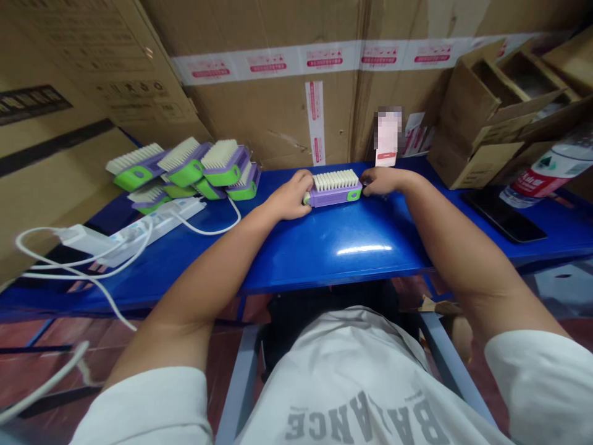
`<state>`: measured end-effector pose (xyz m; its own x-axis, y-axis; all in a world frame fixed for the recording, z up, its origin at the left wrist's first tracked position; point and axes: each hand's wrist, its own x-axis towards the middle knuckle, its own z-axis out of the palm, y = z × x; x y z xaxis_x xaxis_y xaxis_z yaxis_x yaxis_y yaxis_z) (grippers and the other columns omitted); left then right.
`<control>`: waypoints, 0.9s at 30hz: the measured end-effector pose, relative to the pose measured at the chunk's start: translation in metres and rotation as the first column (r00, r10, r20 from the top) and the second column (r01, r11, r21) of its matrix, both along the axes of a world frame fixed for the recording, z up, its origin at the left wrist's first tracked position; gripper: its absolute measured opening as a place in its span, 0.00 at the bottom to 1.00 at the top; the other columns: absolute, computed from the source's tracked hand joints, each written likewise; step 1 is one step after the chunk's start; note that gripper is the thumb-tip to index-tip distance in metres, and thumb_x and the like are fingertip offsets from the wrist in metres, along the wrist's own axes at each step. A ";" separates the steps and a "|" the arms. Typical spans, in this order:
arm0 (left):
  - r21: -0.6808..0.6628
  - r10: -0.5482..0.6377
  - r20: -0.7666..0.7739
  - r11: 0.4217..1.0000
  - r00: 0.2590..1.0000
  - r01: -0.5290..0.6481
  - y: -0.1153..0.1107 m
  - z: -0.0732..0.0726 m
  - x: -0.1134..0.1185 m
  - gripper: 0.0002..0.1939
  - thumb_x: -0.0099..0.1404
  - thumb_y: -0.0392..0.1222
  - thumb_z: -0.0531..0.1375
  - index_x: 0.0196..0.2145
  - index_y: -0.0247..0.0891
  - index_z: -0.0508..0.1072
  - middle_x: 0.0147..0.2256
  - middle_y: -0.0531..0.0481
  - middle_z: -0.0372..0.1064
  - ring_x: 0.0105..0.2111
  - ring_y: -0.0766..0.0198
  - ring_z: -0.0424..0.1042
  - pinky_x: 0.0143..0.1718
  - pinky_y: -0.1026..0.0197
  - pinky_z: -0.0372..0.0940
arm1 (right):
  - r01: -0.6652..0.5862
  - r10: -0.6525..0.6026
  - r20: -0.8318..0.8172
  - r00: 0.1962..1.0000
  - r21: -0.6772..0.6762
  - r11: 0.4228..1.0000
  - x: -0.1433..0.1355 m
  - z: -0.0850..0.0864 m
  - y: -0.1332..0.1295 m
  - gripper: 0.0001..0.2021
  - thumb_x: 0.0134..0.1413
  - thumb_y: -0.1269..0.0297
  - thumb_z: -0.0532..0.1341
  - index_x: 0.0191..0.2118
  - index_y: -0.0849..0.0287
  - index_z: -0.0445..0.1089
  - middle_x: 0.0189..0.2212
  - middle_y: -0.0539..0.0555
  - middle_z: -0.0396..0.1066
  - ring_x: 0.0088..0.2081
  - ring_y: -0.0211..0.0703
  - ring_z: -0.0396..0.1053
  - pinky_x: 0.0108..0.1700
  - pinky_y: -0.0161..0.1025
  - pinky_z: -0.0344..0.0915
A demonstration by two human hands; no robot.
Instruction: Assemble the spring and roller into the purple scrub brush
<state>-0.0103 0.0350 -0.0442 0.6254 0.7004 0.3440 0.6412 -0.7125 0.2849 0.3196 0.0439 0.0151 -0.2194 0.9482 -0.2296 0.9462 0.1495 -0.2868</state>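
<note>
A purple and green scrubbing brush (334, 195) lies on the blue table with its cream bristles facing up. My left hand (293, 195) is closed around its left end, fingers behind and thumb in front. At the opposite end, my right hand (382, 182) has curled fingers close beside the brush. Something dark and small shows at those fingertips, too little of it to name. Several similar brushes (182, 162) are piled to the left, bristles mostly upward.
A white power strip (152, 227) with cables lies at left. Cardboard boxes (273, 102) wall the back of the blue table (319, 250). A propped phone-like screen (387, 137) stands behind my right hand. Rightward are a black phone (504, 215), a bottle (540, 175) and small open cartons (486, 114).
</note>
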 end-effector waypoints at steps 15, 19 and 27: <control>-0.052 -0.046 -0.028 0.998 0.999 0.044 -0.005 0.008 -0.001 0.23 0.56 0.43 0.71 0.42 0.47 0.62 0.51 0.44 0.73 0.52 0.47 0.75 0.57 0.46 0.74 | -0.084 0.077 0.092 0.993 0.075 0.994 -0.017 -0.001 -0.009 0.24 0.82 0.45 0.65 0.62 0.63 0.82 0.60 0.69 0.87 0.59 0.64 0.86 0.60 0.48 0.77; -0.049 -0.094 0.000 0.994 0.996 0.094 -0.008 0.006 0.003 0.20 0.61 0.44 0.72 0.45 0.45 0.67 0.54 0.42 0.74 0.55 0.47 0.76 0.60 0.46 0.76 | -0.075 0.070 0.064 0.996 0.087 0.993 -0.019 -0.004 -0.008 0.26 0.82 0.45 0.66 0.66 0.64 0.80 0.61 0.70 0.87 0.59 0.63 0.85 0.60 0.48 0.77; -0.045 -0.146 0.074 0.988 0.987 0.149 -0.007 -0.005 0.003 0.48 0.64 0.46 0.77 0.76 0.44 0.62 0.64 0.37 0.74 0.45 0.55 0.82 0.56 0.46 0.80 | -0.191 0.209 -0.111 0.972 0.160 0.969 -0.009 -0.018 0.002 0.34 0.78 0.49 0.72 0.80 0.54 0.74 0.68 0.64 0.85 0.62 0.61 0.85 0.68 0.50 0.76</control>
<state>-0.0074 0.0284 -0.0494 0.6985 0.6196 0.3580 0.5070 -0.7816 0.3633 0.3101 0.0463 -0.0034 -0.4262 0.9033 -0.0494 0.8505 0.3814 -0.3622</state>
